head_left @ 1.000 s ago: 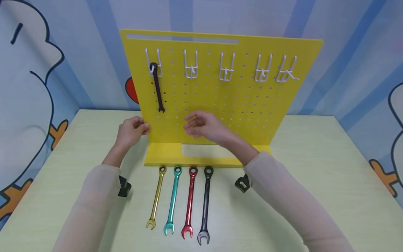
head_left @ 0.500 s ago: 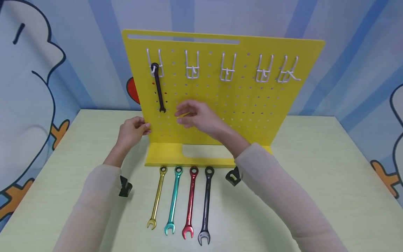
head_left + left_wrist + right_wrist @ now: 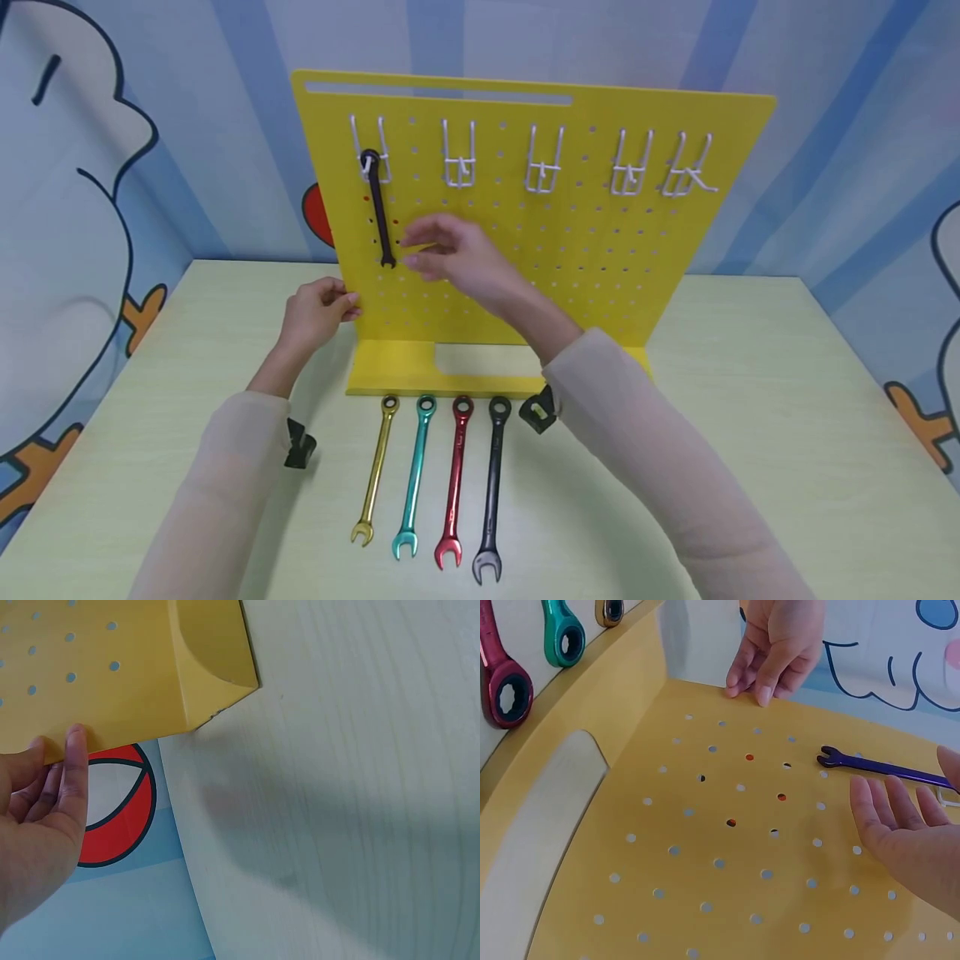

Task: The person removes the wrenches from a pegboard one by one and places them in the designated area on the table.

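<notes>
Four wrenches [image 3: 431, 483] lie in a row near the table's [image 3: 750, 433] front edge, ring ends toward the pegboard [image 3: 600, 275]. Left hand [image 3: 315, 312] pinches the board's left edge, probably to steady it. Right hand [image 3: 450, 254], fingers loose and holding nothing, hovers beside the dark wrench [image 3: 377, 208] hanging on the leftmost hook [image 3: 369, 154] (other hooks are bare)

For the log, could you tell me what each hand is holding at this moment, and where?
The left hand holds the yellow pegboard by its left edge. The right hand holds nothing, fingers open beside the hanging dark wrench.
</notes>
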Demonstrator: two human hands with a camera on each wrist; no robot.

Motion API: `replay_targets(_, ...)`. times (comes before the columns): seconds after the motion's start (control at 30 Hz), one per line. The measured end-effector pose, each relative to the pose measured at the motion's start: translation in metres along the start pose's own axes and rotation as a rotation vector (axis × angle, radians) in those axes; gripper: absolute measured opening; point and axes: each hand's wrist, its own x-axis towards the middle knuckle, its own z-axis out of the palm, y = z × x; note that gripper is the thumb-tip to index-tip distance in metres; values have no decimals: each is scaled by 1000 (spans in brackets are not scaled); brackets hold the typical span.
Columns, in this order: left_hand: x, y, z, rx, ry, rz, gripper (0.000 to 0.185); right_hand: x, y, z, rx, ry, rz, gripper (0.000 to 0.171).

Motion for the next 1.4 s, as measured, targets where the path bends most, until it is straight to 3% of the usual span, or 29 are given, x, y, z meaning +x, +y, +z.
replay_targets(0.7, 1, 0, -1, 12, -7, 32, 26, 16, -7, 12, 57, 79, -31, 36)
replay_targets(1.4, 1, 0, -1, -3, -14, 21, 26, 18, -11, 16, 91, 75, -33, 34)
